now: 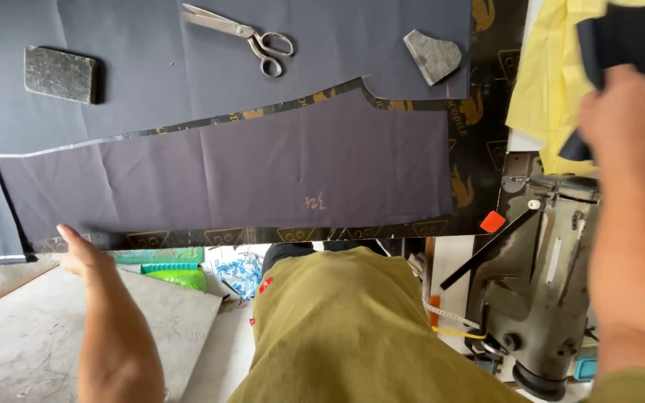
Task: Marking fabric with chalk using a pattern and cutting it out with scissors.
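Observation:
A cut panel of dark grey cloth (263,172) lies flat across the black cutting table (479,149), with a chalk mark near its lower edge. My left hand (82,254) rests at the near left corner of this panel, fingers extended against the table edge. My right hand (619,108) is raised at the right, shut on a piece of dark fabric (628,37) held over yellow cloth (554,75).
Metal scissors (251,37) lie on the larger dark cloth (151,45) at the back, with a rectangular stone weight (61,73) at left and a broken stone (432,54) at right. A sewing machine (543,276) stands at the lower right.

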